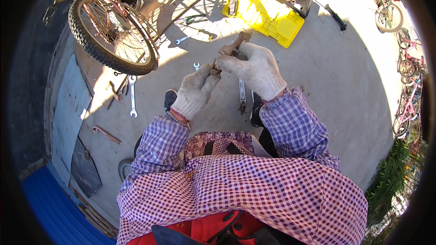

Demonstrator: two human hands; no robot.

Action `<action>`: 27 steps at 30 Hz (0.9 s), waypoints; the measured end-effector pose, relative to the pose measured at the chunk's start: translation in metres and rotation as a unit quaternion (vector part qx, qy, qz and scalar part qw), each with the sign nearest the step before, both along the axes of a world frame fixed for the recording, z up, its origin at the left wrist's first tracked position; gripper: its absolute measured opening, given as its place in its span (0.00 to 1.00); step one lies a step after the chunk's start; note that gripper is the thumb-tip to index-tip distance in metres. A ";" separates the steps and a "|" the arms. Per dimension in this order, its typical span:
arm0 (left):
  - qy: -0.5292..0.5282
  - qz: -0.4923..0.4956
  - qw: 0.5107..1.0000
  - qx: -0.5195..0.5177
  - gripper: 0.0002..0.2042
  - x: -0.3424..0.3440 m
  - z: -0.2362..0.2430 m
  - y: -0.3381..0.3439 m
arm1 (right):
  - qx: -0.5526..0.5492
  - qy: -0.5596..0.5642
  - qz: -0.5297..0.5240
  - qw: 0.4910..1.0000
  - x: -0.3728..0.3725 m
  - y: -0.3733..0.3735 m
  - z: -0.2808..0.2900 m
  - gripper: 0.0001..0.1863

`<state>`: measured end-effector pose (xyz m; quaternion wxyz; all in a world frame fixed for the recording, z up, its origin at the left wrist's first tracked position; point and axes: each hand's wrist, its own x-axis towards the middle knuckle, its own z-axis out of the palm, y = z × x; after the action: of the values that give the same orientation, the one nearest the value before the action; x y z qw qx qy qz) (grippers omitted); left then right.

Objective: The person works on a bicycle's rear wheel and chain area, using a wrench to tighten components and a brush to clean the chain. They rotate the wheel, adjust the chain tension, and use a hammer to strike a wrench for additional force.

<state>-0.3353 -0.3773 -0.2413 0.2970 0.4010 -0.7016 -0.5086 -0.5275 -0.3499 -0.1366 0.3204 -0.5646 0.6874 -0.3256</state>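
Observation:
Both my hands wear off-white knitted work gloves and meet in front of me, above the concrete floor. My left hand is closed in a pinch on a small rusty piece; its kind is too small to tell. My right hand is closed round a brown, rusty metal part with a widened far end, its thumb and forefinger reaching to the small piece. Whether the two pieces touch is hidden by the fingers. Below the right hand, an open-end wrench lies on the floor between my feet.
A bicycle with a knobby tyre stands at the left. Wrenches, including a long one, and a bent rusty bar lie nearby. Ahead is an opened toolbox with a yellow lid. More bicycles line the far right, above green plants.

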 end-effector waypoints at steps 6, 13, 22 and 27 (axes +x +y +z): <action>-0.010 0.008 0.999 -0.046 0.11 0.002 -0.001 -0.001 | 0.030 -0.004 -0.007 1.000 0.003 0.002 0.004 0.24; 0.009 0.007 0.999 0.036 0.17 -0.003 0.003 0.001 | 0.025 0.014 -0.030 0.999 0.007 0.000 0.007 0.27; 0.052 -0.023 0.977 0.205 0.22 0.007 0.030 0.004 | 0.005 0.077 -0.012 0.997 0.005 0.000 0.007 0.31; 0.029 -0.025 0.986 0.162 0.23 0.008 0.018 0.001 | 0.016 0.094 -0.013 0.995 0.005 -0.003 0.004 0.31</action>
<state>-0.3277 -0.3764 -0.2237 0.2355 0.4111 -0.6112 -0.6340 -0.5225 -0.3527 -0.1328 0.2586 -0.5787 0.7270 -0.2641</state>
